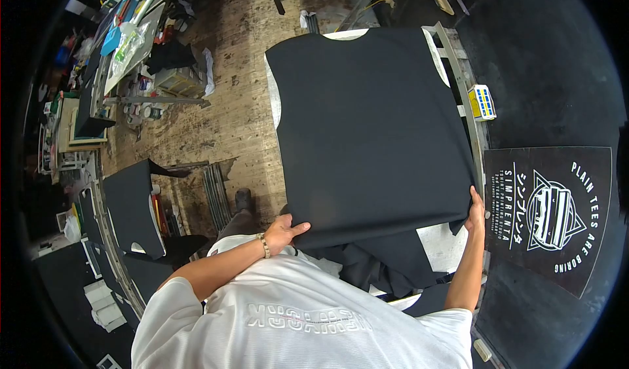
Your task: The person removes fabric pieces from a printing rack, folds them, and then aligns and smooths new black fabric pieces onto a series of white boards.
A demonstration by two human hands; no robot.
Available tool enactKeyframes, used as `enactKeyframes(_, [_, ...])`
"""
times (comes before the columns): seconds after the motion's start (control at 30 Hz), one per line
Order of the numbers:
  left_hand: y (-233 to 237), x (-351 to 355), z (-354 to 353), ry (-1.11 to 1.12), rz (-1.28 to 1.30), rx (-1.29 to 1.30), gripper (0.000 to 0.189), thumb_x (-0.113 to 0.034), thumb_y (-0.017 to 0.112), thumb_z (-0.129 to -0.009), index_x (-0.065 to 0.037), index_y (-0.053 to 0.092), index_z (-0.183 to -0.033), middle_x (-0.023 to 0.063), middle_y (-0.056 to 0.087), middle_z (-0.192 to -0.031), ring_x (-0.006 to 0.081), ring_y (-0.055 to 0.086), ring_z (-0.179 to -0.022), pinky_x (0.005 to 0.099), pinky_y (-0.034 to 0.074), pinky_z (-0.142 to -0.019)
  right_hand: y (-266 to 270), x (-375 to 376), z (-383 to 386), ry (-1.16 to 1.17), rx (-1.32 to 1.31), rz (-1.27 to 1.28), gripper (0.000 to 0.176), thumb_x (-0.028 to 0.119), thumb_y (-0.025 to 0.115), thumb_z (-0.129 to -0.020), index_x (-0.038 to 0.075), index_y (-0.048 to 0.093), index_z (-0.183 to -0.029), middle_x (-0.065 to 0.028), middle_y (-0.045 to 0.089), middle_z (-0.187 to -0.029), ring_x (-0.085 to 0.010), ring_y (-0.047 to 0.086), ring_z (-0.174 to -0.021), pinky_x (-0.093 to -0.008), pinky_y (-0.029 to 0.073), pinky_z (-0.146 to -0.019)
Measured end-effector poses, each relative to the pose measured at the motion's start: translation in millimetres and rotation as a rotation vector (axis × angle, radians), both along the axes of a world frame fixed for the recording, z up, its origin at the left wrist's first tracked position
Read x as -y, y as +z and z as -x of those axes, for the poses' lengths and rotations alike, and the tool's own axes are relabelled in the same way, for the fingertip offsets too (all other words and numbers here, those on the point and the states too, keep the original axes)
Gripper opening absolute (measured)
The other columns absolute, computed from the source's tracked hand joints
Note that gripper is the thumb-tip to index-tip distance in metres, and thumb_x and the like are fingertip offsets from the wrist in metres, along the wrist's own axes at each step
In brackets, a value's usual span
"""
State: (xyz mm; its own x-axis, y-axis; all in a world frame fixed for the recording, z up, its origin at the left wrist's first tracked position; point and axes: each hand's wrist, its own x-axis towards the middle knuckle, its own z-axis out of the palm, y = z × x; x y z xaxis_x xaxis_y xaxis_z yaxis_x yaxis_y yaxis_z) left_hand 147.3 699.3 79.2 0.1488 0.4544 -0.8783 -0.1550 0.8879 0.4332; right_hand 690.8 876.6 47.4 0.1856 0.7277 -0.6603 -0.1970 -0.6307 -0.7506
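A black fabric panel (373, 133) lies spread over a white board (274, 100), whose pale surface shows at the neck and armhole curves. My left hand (282, 234) grips the panel's near left corner, thumb on top and fingers hidden beneath. At the near right edge, my right hand (476, 210) has its fingers closed on the same fabric. Between the hands the near edge hangs in a soft fold. More dark cloth (393, 261) lies bunched below that edge, beside a bare white board area (445, 248).
A metal rail (468, 100) runs along the right, with a yellow and blue box (482, 103) beside it. A printed black sign (550, 215) is at the right. Another black panel (134, 205) lies at the left, below a cluttered bench (134, 48).
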Motion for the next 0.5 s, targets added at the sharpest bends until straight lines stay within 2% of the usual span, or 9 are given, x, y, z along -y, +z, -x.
enactKeyframes(0.2, [-4, 0, -1, 0.016, 0.001, 0.004, 0.044, -0.025, 0.070, -0.092, 0.003, 0.053, -0.122, 0.0097, 0.063, -0.115, 0.0169, 0.064, -0.101, 0.0333, 0.057, -0.083, -1, 1, -2, 0.009, -0.021, 0.015, 0.063, 0.039, 0.062, -0.094, -0.006, 0.046, -0.136, -0.0160, 0.054, -0.136, -0.0263, 0.053, -0.123, -0.0366, 0.042, -0.104])
enactKeyframes(0.27, [2, -6, -3, -0.027, -0.042, -0.021, 0.044, -0.028, 0.069, -0.092, 0.002, 0.054, -0.120, 0.0091, 0.066, -0.107, 0.0163, 0.066, -0.088, 0.0309, 0.058, -0.073, -1, 4, 1, 0.019, -0.030, 0.038, 0.064, 0.038, 0.064, -0.094, -0.006, 0.045, -0.137, -0.0159, 0.054, -0.136, -0.0263, 0.053, -0.123, -0.0367, 0.042, -0.105])
enactKeyframes(0.3, [2, -8, -1, -0.023, -0.035, -0.025, 0.044, -0.028, 0.069, -0.092, 0.002, 0.054, -0.120, 0.0091, 0.066, -0.107, 0.0163, 0.066, -0.088, 0.0309, 0.058, -0.073, 4, 5, 6, 0.059, 0.008, 0.026, 0.064, 0.037, 0.064, -0.094, -0.006, 0.045, -0.137, -0.0157, 0.054, -0.136, -0.0260, 0.053, -0.124, -0.0360, 0.041, -0.105])
enactKeyframes(0.33, [2, -11, 2, -0.076, -0.023, -0.016, 0.043, -0.029, 0.069, -0.092, 0.002, 0.056, -0.118, 0.0088, 0.066, -0.102, 0.0157, 0.065, -0.079, 0.0297, 0.056, -0.068, 9, 6, 10, 0.099, 0.047, 0.013, 0.063, 0.035, 0.065, -0.094, -0.006, 0.044, -0.138, -0.0154, 0.053, -0.136, -0.0256, 0.053, -0.124, -0.0354, 0.040, -0.106])
enactKeyframes(0.37, [0, -12, 4, -0.130, -0.011, -0.005, 0.041, -0.030, 0.069, -0.092, 0.001, 0.057, -0.116, 0.0085, 0.066, -0.097, 0.0151, 0.064, -0.070, 0.0285, 0.055, -0.063, 16, 7, 13, 0.105, -0.017, -0.001, 0.063, 0.026, 0.069, -0.091, -0.005, 0.043, -0.139, -0.0149, 0.052, -0.137, -0.0248, 0.052, -0.125, -0.0343, 0.038, -0.107])
enactKeyframes(0.4, [-4, -12, 6, -0.126, -0.007, -0.007, 0.041, -0.030, 0.069, -0.092, 0.001, 0.057, -0.116, 0.0085, 0.066, -0.097, 0.0151, 0.064, -0.070, 0.0285, 0.055, -0.063, 19, 8, 15, 0.109, -0.020, 0.002, 0.063, 0.026, 0.069, -0.091, -0.005, 0.043, -0.139, -0.0149, 0.052, -0.137, -0.0248, 0.052, -0.125, -0.0343, 0.038, -0.107])
enactKeyframes(0.47, [-14, -10, 9, -0.121, -0.004, -0.015, 0.038, -0.031, 0.070, -0.092, 0.000, 0.061, -0.110, 0.0079, 0.066, -0.090, 0.0137, 0.060, -0.059, 0.0269, 0.053, -0.056, 22, 11, 14, 0.299, 0.047, -0.086, 0.063, 0.013, 0.072, -0.087, -0.003, 0.041, -0.140, -0.0143, 0.053, -0.137, -0.0240, 0.051, -0.126, -0.0343, 0.037, -0.108])
enactKeyframes(0.5, [-13, -12, 12, -0.145, -0.023, 0.003, 0.036, -0.031, 0.071, -0.091, 0.000, 0.062, -0.106, 0.0072, 0.066, -0.088, 0.0132, 0.061, -0.061, 0.0265, 0.053, -0.057, 22, 12, 12, 0.322, 0.058, -0.108, 0.068, 0.003, 0.072, -0.083, -0.002, 0.038, -0.141, -0.0142, 0.052, -0.136, -0.0244, 0.049, -0.126, -0.0351, 0.038, -0.108])
